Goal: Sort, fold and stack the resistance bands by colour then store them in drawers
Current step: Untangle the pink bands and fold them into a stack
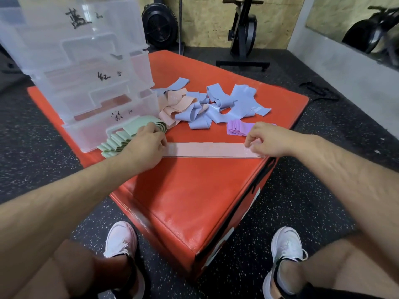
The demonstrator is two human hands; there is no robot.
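Here we are over the red padded box [194,201], and one pink band [207,150] lies stretched flat across its near side, running from hand to hand; the left hand [149,145] has its fingers curled down onto the left end, pinching it against the surface, while the right hand [265,140] nips the right end between thumb and curled fingers, close to the box's edge. Both grips are tight and small, fingertips only; that looks deliberate, pulling the band taut and flat so the two layers line up before a fold.

Look at the layout, because it explains the rest; a green stack [116,144] sits folded beside the left wrist, right against the lowest of the clear drawers [86,67], handy for loading; a purple stack [239,128] sits folded just behind the right hand; behind the stretched band a loose heap of blue bands [226,104] tangles with more pink bands [172,104], unsorted.

My read: green and purple are finished, pink is just beginning, blue waits; nothing appears stored yet, though the drawers' contents are hard to make out through the plastic. The next move likely brings one end over to the other; the danger is the stretchy band twisting or springing back if either pinch slips.
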